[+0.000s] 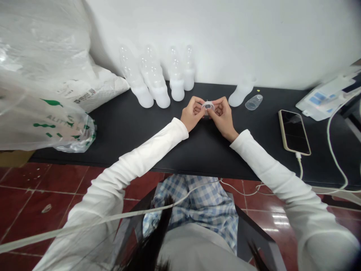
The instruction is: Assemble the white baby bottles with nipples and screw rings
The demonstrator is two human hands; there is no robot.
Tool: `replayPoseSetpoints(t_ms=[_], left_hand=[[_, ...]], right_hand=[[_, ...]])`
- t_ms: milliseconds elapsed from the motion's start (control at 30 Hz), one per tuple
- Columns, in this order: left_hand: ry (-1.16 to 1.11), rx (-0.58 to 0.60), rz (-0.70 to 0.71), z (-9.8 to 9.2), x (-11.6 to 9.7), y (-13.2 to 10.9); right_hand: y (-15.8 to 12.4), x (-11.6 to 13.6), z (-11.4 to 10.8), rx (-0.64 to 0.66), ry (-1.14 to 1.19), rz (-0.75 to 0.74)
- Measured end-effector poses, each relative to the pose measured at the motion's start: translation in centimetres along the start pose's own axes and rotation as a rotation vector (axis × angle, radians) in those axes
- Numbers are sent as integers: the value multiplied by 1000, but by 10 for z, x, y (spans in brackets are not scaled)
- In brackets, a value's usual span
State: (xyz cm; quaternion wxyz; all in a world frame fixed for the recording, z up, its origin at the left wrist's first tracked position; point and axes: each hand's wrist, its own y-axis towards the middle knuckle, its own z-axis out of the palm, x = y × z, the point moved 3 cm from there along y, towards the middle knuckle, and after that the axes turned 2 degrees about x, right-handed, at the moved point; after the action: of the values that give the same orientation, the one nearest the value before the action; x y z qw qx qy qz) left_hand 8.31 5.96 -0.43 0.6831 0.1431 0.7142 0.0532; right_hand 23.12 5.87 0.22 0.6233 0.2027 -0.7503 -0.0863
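Both of my hands meet over the black table, fingertips pinched on a small translucent ring-shaped piece (208, 106). My left hand (193, 113) grips its left side with thumb and fingers, and my right hand (223, 116) grips its right side. Just beyond my right hand stands a white bottle (239, 93) with no clear cap on it. To the right of that bottle lies a loose clear cap (254, 102). Several white bottles with tall clear caps (177, 84) stand by the wall, beyond my left hand.
A phone (294, 131) with a charging cable lies on the black table (205, 150) at right. Behind it is a white box-like device (324, 99) with cords. Large plastic bags (47, 109) fill the left end. A white cable (132, 213) crosses in front of my body.
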Motion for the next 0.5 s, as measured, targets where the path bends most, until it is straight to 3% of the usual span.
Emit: replayPoseSetpoints(t_ms=[267,500], left_hand=[[78,20,86,-5,-8,-3],[-235,122,-159,4,-1,0]], right_hand=[[-8,25,4,-27,-177,-80],[-4,22,-10,-28,-388,-191]])
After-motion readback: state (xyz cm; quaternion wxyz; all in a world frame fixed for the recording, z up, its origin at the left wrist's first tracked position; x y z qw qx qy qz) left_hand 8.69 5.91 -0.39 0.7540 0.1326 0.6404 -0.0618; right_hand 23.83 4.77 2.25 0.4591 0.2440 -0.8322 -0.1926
